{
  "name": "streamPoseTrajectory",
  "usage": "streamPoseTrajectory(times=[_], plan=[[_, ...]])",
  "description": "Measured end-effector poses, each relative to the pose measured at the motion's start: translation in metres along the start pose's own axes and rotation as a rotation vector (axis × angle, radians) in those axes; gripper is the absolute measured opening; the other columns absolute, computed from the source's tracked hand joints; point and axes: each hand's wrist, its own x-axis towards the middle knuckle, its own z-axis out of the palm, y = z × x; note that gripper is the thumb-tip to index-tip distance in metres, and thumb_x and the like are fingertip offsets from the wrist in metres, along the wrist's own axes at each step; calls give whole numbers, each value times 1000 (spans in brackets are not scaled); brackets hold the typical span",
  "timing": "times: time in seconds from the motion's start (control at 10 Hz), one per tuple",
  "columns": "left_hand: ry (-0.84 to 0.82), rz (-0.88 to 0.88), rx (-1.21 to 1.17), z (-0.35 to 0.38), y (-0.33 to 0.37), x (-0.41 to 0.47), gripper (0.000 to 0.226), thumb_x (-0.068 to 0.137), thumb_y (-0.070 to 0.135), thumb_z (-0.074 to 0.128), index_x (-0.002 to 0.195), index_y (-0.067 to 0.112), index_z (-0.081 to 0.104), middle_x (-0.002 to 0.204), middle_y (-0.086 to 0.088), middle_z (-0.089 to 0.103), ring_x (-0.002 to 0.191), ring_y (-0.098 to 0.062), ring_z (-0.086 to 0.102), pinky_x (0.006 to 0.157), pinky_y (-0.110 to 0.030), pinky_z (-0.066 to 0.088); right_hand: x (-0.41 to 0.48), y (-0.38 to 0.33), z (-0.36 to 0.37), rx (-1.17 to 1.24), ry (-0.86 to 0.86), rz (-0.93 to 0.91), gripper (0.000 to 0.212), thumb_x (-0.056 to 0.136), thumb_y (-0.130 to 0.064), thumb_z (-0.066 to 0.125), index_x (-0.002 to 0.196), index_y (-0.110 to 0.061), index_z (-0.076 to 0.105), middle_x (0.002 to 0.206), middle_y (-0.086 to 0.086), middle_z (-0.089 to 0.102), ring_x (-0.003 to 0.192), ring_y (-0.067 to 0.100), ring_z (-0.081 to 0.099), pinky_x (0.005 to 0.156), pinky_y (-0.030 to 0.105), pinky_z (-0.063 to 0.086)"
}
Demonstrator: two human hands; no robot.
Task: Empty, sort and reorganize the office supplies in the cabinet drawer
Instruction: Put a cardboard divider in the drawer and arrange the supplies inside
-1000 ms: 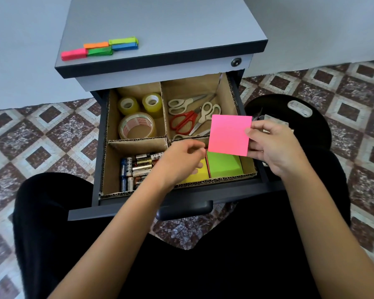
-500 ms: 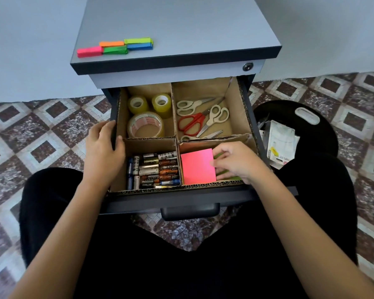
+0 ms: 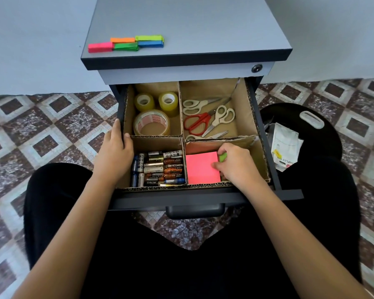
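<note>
The cabinet drawer point(image 3: 289, 194) stands open, lined with a cardboard divider point(image 3: 244, 108) of several compartments. My left hand point(image 3: 115, 152) grips the drawer's left wall, thumb inside. My right hand point(image 3: 235, 162) is in the near right compartment, where a pink sticky note pad point(image 3: 201, 169) lies flat. Its thumb touches the pink pad's right edge, and thumb and forefinger pinch a green sticky note pad point(image 3: 223, 157), mostly hidden under the hand. Batteries point(image 3: 160, 167) fill the near left compartment, tape rolls point(image 3: 151, 124) the far left, scissors point(image 3: 205, 121) the far right.
Small coloured sticky flag pads point(image 3: 125, 44) lie on the grey cabinet top point(image 3: 203, 24). A black stool point(image 3: 324, 143) at the right carries a white staple packet point(image 3: 286, 145). My knees in black flank the drawer handle point(image 3: 194, 209). Patterned floor tiles lie on both sides.
My right hand brought the pink pad down from above the drawer and laid it flat in the near right compartment. My left hand left that compartment and took hold of the drawer's left wall.
</note>
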Motion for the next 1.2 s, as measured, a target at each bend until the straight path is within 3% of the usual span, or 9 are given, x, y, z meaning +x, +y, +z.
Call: streamPoseTrajectory(times=[0.3,0.5,0.6,0.8,1.0,1.2], plan=[[-1,6,-19,0,-1,0,52,102,27,30,150,15,16,152,-12,27,135,-30,32,105,-42,30,2,3,1,78,13,40,29,80,-12,72,59,-20,54,77,10,69,77,28,68,78,45,55],[2,7,-22,1,-2,0,52,102,27,31,150,15,16,152,-13,26,135,-31,32,105,-42,30,0,2,0,45,14,30,24,82,-13,69,62,-18,56,77,7,68,79,25,66,80,41,54],[3,5,-22,1,-3,1,52,102,28,31,150,15,16,152,-13,26,135,-31,32,105,-42,30,-4,1,-2,-4,47,-3,14,85,-20,67,75,-11,65,74,3,64,76,20,62,76,31,50],[2,5,-58,1,-4,2,53,101,28,32,150,15,17,152,-12,25,137,-28,30,108,-41,28,-13,-5,-10,16,244,-115,20,90,-33,59,83,-16,66,71,-1,63,67,18,59,62,29,46],[97,56,-120,-3,-1,1,50,98,20,42,146,12,29,145,-15,30,131,-28,35,105,-36,31,-14,-40,-29,112,248,-242,17,91,-29,59,88,-15,68,75,-6,62,63,1,52,56,1,34],[292,249,-128,-20,7,15,38,94,13,50,131,7,50,133,-17,42,124,-27,40,99,-26,32,13,-90,-40,201,250,-412,15,91,-25,59,94,-14,70,88,-4,68,83,8,60,73,17,45]])
